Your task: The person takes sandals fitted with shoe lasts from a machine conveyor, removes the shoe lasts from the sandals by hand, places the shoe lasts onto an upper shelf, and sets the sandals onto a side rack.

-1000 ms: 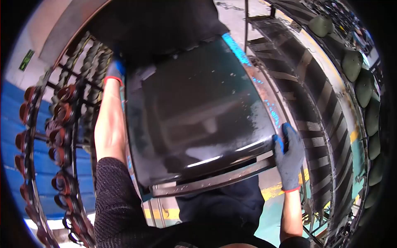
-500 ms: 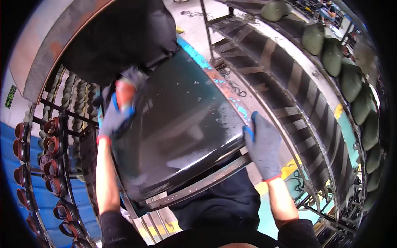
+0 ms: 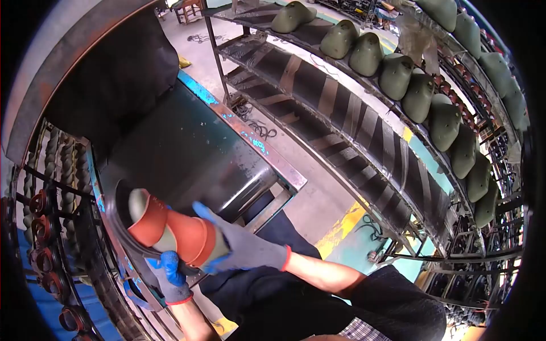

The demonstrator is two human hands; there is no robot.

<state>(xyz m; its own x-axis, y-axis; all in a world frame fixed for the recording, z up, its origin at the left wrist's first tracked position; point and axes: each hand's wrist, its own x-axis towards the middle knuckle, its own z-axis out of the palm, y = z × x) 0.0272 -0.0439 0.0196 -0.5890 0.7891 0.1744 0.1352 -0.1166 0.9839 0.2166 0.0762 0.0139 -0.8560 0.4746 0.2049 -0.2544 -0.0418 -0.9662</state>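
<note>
A sandal (image 3: 190,232) with red-brown straps and a black sole is fitted on a grey-green shoe last, tilted in front of me at the near left of a black conveyor belt (image 3: 187,148). My left hand (image 3: 170,277), in a grey glove with blue fingertips, is closed on it from below, near the sole. From the right, my right hand (image 3: 244,247), gloved alike, wraps the heel end by the wide strap. Part of its fingers is hidden behind the last.
A black curtain (image 3: 122,79) hangs over the belt's far end. To the right stands a tiered rack (image 3: 335,94) with several green lasts (image 3: 395,74) on its top shelf. At left, another rack carries red-brown strapped sandals (image 3: 42,258). Yellow lines mark the floor.
My left hand has brought the sandal from near the curtain toward me. My right hand has left the belt's edge and now grips the sandal too. The view has turned right.
</note>
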